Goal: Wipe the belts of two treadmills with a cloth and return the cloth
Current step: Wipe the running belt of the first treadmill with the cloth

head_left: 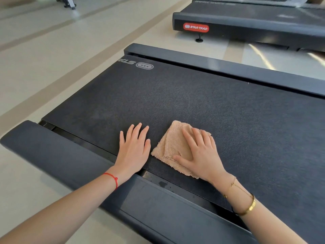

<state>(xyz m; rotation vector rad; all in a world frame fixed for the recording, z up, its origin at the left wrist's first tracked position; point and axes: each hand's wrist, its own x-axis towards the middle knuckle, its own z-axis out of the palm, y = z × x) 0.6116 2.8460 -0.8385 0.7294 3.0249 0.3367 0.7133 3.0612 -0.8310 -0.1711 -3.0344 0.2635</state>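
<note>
Cloth (173,147) under flat right hand (200,155) may bunch on the grippy belt (193,99); left hand (133,150) lies spread at lower centre.

Pale beige floor (52,55) with darker tan stripes (98,50) running diagonally — bright glare patches (263,57) at upper right, and possibly an equipment base (67,3) at the top left

Both forearms are bare, with no sleeves showing in the lower part of the frame. The left hand (133,150) has a thin red string bracelet (112,178) at its wrist. The right hand (202,155) wears a fine gold chain (234,185) and, lower right, a broader gold bangle (249,207).
</note>
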